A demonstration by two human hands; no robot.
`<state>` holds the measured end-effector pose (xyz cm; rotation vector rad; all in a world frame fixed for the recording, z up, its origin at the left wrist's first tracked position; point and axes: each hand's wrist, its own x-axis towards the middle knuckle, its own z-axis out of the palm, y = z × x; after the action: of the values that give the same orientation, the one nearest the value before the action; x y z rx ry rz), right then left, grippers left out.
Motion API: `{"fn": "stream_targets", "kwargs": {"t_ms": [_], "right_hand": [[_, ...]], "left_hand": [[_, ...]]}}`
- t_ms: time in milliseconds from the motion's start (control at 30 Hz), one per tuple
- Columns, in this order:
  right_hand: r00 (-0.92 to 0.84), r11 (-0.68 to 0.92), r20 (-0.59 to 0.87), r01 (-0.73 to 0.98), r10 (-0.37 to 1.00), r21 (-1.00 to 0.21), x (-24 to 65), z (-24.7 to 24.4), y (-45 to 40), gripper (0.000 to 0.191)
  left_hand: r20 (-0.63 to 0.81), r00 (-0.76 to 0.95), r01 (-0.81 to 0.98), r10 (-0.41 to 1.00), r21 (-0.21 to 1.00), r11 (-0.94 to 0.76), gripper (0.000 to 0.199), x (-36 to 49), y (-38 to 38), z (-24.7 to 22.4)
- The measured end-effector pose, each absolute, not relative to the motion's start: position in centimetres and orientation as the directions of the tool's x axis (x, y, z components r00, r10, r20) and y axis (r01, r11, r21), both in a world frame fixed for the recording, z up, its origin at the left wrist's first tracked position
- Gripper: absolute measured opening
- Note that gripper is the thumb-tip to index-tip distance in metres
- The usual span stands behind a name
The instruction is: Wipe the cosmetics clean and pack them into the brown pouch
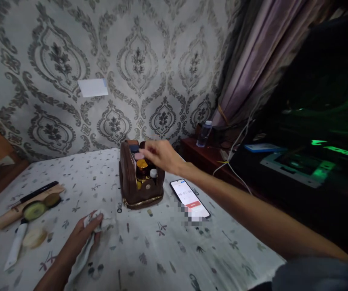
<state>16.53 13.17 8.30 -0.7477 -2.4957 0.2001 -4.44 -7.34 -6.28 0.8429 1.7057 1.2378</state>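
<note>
A brown leather bag (127, 178) stands unzipped on the patterned white cloth, filled with small jars and bottles. Over its right rear opening is my right hand (162, 155), its fingers bent together at the jars; what they hold, if anything, is hidden. Inside the bag show a gold-topped jar (142, 165) and a white cap (153, 173). My left hand (86, 228) is closed on a crumpled white cloth (105, 222), in front of the bag and to its left. A lit phone (189, 198) lies right of the bag, beneath my right forearm.
At the left lie a black pen-like item (39, 192), a beige tube (6, 218), an open round compact (34, 210), a white tube (16, 246) and a round pad (34, 237). A water bottle (203, 134) and cables (237, 141) are at the right rear.
</note>
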Motion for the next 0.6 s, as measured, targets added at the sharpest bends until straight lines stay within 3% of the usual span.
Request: {"fn": "stream_targets", "kwargs": {"t_ms": [100,233,367,433,533,600], "right_hand": [[-0.844,0.921,0.403,0.239,0.354,-0.309,16.1,4.9,8.1,0.037],[-0.977,0.965,0.192,0.042,0.095,-0.26,14.2,-0.5,1.8,0.027],[-0.994,0.915,0.108,-0.053,-0.011,-0.399,11.3,-4.4,-1.6,0.025],[-0.989,0.862,0.148,-0.057,0.021,-0.504,9.8,-5.8,-2.0,0.026],[-0.946,0.726,0.237,-0.002,0.222,-0.688,8.0,-7.7,-1.6,0.027],[-0.889,0.579,0.291,-0.037,0.352,-0.814,7.4,-9.0,-1.0,0.027]], "left_hand": [[-0.255,-0.398,0.054,0.881,0.952,0.3,0.053,-4.5,-7.4,-6.3],[-0.249,-0.453,0.029,0.856,0.955,0.294,0.057,-4.1,-7.7,-6.1],[-0.189,-0.605,-0.045,0.774,0.978,0.205,0.05,-3.8,-7.8,-6.0],[-0.19,-0.653,-0.091,0.733,0.981,0.173,0.044,-3.9,-7.7,-6.1],[-0.204,-0.697,-0.16,0.687,0.979,0.128,0.045,-4.2,-7.5,-6.5],[-0.169,-0.653,-0.144,0.739,0.985,0.098,0.048,-4.3,-7.3,-6.9]]}}
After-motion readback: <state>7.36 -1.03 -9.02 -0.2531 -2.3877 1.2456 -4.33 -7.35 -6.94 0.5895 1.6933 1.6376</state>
